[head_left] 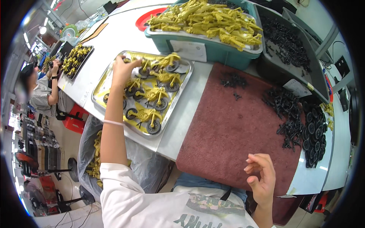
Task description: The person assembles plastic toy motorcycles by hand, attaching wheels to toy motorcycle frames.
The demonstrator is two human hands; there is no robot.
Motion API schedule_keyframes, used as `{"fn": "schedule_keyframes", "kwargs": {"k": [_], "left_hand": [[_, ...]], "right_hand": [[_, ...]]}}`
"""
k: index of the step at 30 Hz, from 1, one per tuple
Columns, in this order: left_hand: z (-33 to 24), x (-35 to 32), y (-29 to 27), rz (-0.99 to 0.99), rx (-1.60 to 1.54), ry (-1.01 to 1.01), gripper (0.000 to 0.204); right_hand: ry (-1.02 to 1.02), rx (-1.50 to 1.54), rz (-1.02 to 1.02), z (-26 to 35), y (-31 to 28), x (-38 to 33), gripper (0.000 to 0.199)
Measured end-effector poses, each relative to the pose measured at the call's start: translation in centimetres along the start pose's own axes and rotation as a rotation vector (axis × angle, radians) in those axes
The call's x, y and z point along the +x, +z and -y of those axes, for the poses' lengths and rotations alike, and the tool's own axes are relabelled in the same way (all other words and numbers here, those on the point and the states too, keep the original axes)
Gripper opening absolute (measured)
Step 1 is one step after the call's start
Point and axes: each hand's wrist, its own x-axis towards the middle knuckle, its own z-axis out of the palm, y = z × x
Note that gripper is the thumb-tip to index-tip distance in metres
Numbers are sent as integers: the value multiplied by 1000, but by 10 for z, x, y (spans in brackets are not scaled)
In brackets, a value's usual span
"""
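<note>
My left hand (124, 70) reaches over the far left part of a metal tray (176, 110). Its thumb and fingers bend round a yellow toy motorcycle at the tray's back edge, mostly covered by the hand. Several more yellow toy motorcycles (154, 95) with black wheels stand in rows on the tray, over a yellow-and-white lining. Above the near right part of a dark red mat (235, 125), my right hand (262, 176) is raised with loosely curved fingers apart, holding nothing.
A green bin (159, 42) heaped with yellow parts stands behind the mat, beside a grey bin (311, 76) of black parts. Small black parts (285, 110) and black wheels (315, 133) lie at right. Below the tray hangs a plastic bag (142, 163). A co-worker (43, 93) sits far left.
</note>
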Motion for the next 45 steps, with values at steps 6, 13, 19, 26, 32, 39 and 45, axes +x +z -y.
{"fn": "schedule_keyframes", "kwargs": {"k": [6, 13, 19, 26, 32, 39, 45], "left_hand": [[1, -3, 4, 151, 391, 214, 52], [-174, 1, 25, -5, -75, 789, 37], [-221, 2, 75, 14, 38, 713, 44], [-224, 6, 58, -134, -279, 737, 15], [-227, -10, 13, -284, -626, 798, 9], [-244, -153, -8, 28, -807, 870, 8], [-218, -283, 0, 483, -944, 807, 9]], "right_hand": [[-44, -42, -6, -6, -15, 6, 43], [-20, -121, 40, 4, -17, 13, 28], [-86, -224, 43, 9, -28, 7, 22], [-47, -241, -98, 6, -54, 1, 17], [-126, -238, -143, 13, -55, 3, 13], [-251, -136, -321, 14, -44, 1, 38], [-555, -392, -278, 13, -27, 5, 29]]}}
